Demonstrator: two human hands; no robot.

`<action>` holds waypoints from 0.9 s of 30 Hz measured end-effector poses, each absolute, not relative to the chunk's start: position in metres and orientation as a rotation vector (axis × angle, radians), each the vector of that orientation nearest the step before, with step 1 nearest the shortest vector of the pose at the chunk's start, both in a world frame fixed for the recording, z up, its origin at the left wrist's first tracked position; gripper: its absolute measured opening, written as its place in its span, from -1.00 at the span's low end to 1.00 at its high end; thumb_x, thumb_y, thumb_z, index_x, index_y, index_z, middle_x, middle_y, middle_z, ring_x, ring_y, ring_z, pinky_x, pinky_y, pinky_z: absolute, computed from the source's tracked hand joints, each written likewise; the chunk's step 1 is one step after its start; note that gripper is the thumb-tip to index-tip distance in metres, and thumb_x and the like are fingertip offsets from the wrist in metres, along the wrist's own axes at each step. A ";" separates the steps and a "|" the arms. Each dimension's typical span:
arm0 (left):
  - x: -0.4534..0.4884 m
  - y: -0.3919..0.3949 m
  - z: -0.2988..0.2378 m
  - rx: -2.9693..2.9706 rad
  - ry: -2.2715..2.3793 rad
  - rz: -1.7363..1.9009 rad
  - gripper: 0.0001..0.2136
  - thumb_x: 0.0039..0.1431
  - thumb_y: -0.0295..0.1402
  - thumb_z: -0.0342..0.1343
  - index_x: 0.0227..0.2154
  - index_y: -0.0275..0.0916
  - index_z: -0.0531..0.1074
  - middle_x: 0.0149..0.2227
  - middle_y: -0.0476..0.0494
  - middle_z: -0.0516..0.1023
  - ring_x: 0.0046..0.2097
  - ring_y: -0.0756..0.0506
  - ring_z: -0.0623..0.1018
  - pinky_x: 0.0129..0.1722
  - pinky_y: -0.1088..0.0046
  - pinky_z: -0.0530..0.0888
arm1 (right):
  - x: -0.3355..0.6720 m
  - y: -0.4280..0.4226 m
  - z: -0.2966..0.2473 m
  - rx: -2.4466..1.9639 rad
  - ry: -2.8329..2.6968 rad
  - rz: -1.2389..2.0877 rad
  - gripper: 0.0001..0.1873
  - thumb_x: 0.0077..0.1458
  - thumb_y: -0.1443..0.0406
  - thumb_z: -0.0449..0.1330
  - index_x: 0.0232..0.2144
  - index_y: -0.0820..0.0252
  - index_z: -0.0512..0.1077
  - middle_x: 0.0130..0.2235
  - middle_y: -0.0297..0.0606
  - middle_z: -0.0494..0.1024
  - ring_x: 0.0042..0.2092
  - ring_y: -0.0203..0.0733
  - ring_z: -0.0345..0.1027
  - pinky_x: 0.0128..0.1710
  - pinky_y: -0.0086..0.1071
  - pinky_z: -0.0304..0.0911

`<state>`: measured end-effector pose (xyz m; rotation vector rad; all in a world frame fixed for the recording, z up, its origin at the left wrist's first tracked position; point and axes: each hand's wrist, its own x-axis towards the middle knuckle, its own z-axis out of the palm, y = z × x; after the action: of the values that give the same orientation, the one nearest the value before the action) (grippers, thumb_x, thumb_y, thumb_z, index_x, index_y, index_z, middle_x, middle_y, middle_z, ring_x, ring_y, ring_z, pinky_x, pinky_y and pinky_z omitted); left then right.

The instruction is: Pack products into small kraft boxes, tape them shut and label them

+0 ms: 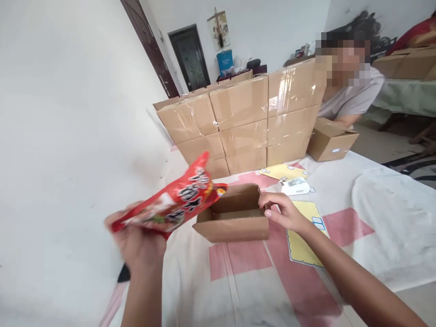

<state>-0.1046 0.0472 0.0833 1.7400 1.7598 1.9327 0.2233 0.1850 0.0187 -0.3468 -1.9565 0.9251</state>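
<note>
Raised at the left, my left hand [141,245] is closed around the lower end of a red printed food packet [177,197], which tilts up to the right. The packet's far end overlaps the left side of a small open cardboard box [235,229] on the table. Inside, the part of the box that shows is bare cardboard. My right hand [281,211] pinches the right wall of this box at its rim, thumb outside and bent fingers at the top edge.
Behind the box stands a wall of stacked, taped cartons [243,100]. A yellow paper sheet [304,231] and a white box-shaped item [295,186] lie to the right. Another person [354,91] sits beyond, by a closed carton [332,141]. A white wall [68,136] borders the left.
</note>
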 end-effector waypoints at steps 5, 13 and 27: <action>-0.064 0.119 0.088 1.874 1.407 1.427 -0.80 0.30 -0.13 0.01 -0.16 -0.06 0.43 -0.10 -0.13 0.60 -0.03 -0.20 0.58 -0.03 0.13 0.56 | 0.220 0.187 0.009 -0.301 -1.806 0.933 -0.73 0.26 0.09 0.17 -0.36 0.14 0.39 -0.41 -0.30 0.43 -0.43 -0.25 0.26 -0.45 -0.38 0.17; -0.062 0.128 0.099 2.197 1.624 0.531 -0.78 0.19 -0.32 0.11 -0.18 0.04 0.62 -0.08 -0.09 0.65 -0.03 -0.25 0.58 0.05 0.14 0.48 | 0.222 0.173 0.004 -0.325 -1.806 0.778 -0.89 0.23 0.19 0.18 -0.23 0.07 0.43 -0.30 -0.22 0.50 -0.30 -0.13 0.39 -0.32 -0.25 0.33; -0.059 0.087 -0.009 1.631 1.578 1.567 -0.46 0.34 -0.12 0.05 0.31 0.03 0.06 0.37 -0.24 0.25 0.39 -0.24 0.27 0.33 -0.02 0.27 | 0.200 0.168 -0.018 -0.654 -1.936 0.608 -0.47 0.11 0.21 0.27 0.14 0.06 0.33 0.15 -0.03 0.45 0.25 0.14 0.29 0.28 0.15 0.08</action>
<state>-0.0588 0.0869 -0.0091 1.6309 1.5779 1.5671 0.1999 0.1682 -0.0181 -0.6545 -1.9360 0.6081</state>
